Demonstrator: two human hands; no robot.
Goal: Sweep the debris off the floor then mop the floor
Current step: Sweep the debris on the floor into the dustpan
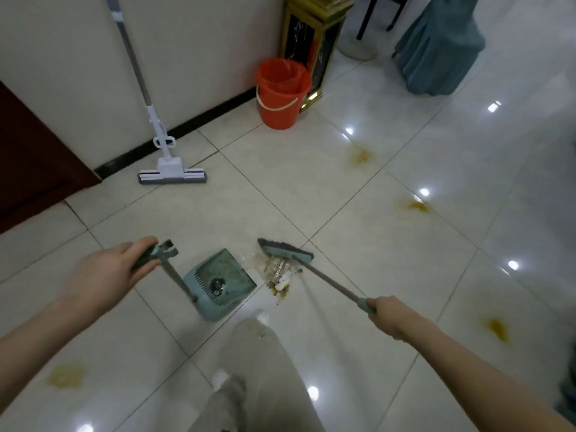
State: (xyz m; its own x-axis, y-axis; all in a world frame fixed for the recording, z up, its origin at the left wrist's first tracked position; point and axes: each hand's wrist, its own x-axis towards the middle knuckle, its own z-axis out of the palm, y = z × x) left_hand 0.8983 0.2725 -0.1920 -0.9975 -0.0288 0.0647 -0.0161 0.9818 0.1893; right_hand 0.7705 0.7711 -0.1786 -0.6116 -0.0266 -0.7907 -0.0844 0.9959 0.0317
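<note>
Holding the dustpan by the top of its long handle, the left grip is clamped there with curled fingers, at nine o'clock from the pan. The right grip, at four o'clock, is clamped on the broom handle. The broom head rests on the floor touching the debris, a small pile just beside the pan's open mouth at its three o'clock. The mop leans on the wall at ten o'clock, its head on the floor. An orange bucket stands at twelve o'clock. Yellow stains mark tiles at two, four and seven o'clock.
</note>
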